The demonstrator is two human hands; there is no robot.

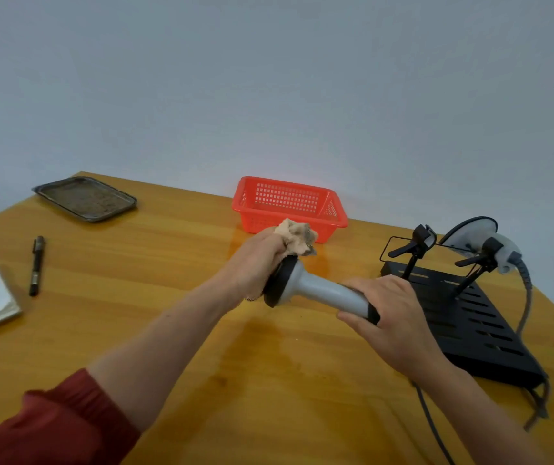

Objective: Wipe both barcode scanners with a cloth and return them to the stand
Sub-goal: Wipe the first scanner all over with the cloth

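Red sleeve (51, 424) covers my left arm. Left hand (252, 260) fingers clamp the cloth (297, 236) against the head of the scanner (319, 290); right hand (392, 317) fingers wrap its handle. Its long axis runs far-left to near-right above the tabletop (134, 263). Just right of my right hand lies the stand (470, 323), with the second scanner (470, 234) already hanging there; the left holder (416, 245) carries nothing. Inside the red basket (289, 203) I see nothing.

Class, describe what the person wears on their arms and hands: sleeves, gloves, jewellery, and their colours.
Both hands are bare: the left hand and right hand show no gloves, rings or watch. The left arm wears a red sleeve, bunched up near the elbow, leaving the forearm uncovered. No sleeve shows on the right arm within the frame.
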